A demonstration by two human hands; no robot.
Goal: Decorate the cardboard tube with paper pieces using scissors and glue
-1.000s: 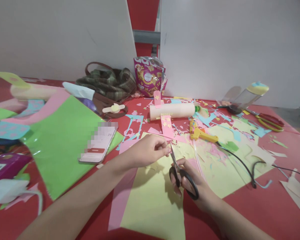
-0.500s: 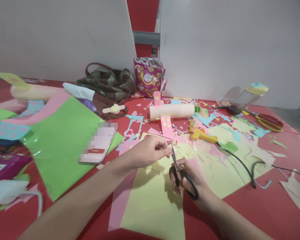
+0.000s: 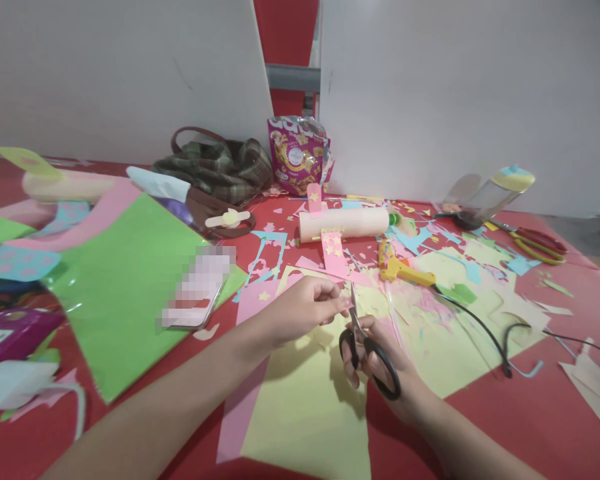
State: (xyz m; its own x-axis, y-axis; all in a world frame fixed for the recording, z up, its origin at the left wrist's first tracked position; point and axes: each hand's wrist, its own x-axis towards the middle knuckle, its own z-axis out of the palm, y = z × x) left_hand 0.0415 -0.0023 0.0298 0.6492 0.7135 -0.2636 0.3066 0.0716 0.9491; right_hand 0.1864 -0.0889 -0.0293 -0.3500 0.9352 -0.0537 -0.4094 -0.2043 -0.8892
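Note:
My right hand [image 3: 380,357] holds black-handled scissors [image 3: 360,327], fingers in the loops, blades pointing up and away. My left hand [image 3: 315,307] is closed in a pinch just left of the blades. Whatever is between its fingertips is too small to make out. Beneath both hands lies a yellow paper sheet [image 3: 305,427] over a pink sheet [image 3: 237,407]. Beyond them a cream-coloured tube [image 3: 350,224] rests on its side, with pink paper strips [image 3: 333,253] bearing yellow stars. A small yellow star [image 3: 264,295] shows by my left wrist.
A yellow glue gun [image 3: 405,272] with a black cord lies right of the tube among paper scraps. Red-handled scissors [image 3: 537,243] and a clear container [image 3: 500,193] are farther right. To the left are a phone [image 3: 200,290], a green sheet [image 3: 115,300] and a plaid bag [image 3: 215,167].
My left hand and the scissor blades have shifted slightly right. The small yellow star beside my left wrist now shows. The phone's display looks different.

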